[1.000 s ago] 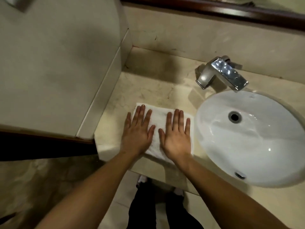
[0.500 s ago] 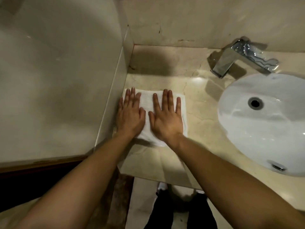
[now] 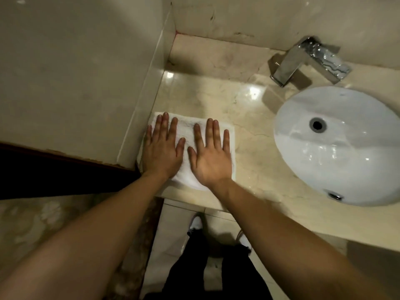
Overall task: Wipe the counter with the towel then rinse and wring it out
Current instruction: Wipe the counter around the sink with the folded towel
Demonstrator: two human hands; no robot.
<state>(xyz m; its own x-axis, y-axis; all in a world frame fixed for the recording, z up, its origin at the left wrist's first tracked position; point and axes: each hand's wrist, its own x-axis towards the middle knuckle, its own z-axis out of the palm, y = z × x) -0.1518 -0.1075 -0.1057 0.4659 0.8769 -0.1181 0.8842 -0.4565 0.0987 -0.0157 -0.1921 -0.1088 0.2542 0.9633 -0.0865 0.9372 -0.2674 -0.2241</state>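
Observation:
A folded white towel (image 3: 187, 130) lies flat on the beige marble counter (image 3: 216, 94), in the near left corner against the side wall. My left hand (image 3: 161, 150) presses palm-down on the towel's left half, fingers spread and pointing away from me. My right hand (image 3: 211, 156) lies flat on the right half in the same way. Neither hand grips the cloth. The towel's near edge reaches the counter's front edge. The wet white oval basin (image 3: 346, 152) sits to the right, with the chrome faucet (image 3: 303, 59) behind it.
A tiled side wall (image 3: 75, 72) rises directly left of the towel, and a back wall (image 3: 259, 16) closes the counter behind. Bare, shiny counter lies between the towel and the basin. My legs and white shoes (image 3: 194, 224) stand on the floor below the counter's edge.
Both hands slid the towel left from beside the basin to the side wall, then back toward me to the counter's front edge. The hands stayed flat on it.

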